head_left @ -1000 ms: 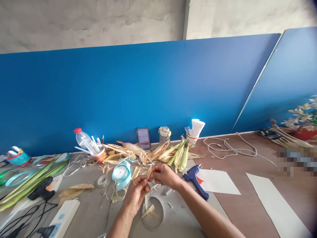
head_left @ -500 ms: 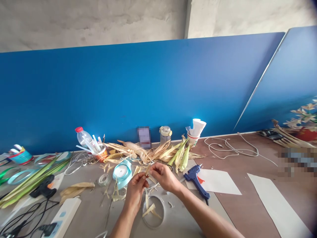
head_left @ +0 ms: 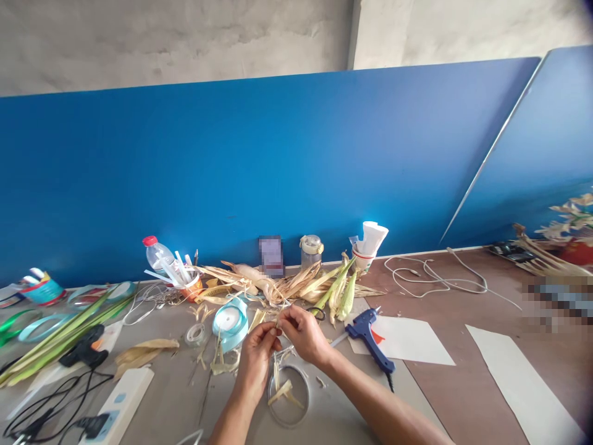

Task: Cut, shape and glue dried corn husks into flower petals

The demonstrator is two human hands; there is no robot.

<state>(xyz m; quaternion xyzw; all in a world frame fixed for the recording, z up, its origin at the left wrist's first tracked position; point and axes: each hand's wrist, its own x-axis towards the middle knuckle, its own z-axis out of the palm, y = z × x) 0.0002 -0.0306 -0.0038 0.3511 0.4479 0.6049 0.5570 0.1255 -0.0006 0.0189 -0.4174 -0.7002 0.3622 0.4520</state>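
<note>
Lower centre of the frame: two bare hands raised over the bench point(head_left: 222, 402), fingertips all but meeting. Left hand point(head_left: 254, 355) in a thumb-and-finger pinch; right hand point(head_left: 306, 334) likewise, the pair apparently gripping one pale sliver point(head_left: 278, 322) between them, dry husk by its look (mostly hidden by the fingers from where I stand, so its shape I cannot tell). Just below, a thin grey ring point(head_left: 307, 402) with a husk strip point(head_left: 283, 390) lying across it. Beyond, at centre, the husk pile point(head_left: 296, 284); blue ribbon roll point(head_left: 230, 322) just left of the hands; blue glue gun point(head_left: 374, 345) to their right, nozzle toward the upper right. On handling: dry husk would likely split along its grain, so I'd favour light, even pressure, both pinches close together, and small rolls of the fingertips rather than tugs. Best to stay clear of that nozzle; whether it is hot, I cannot judge.
</note>
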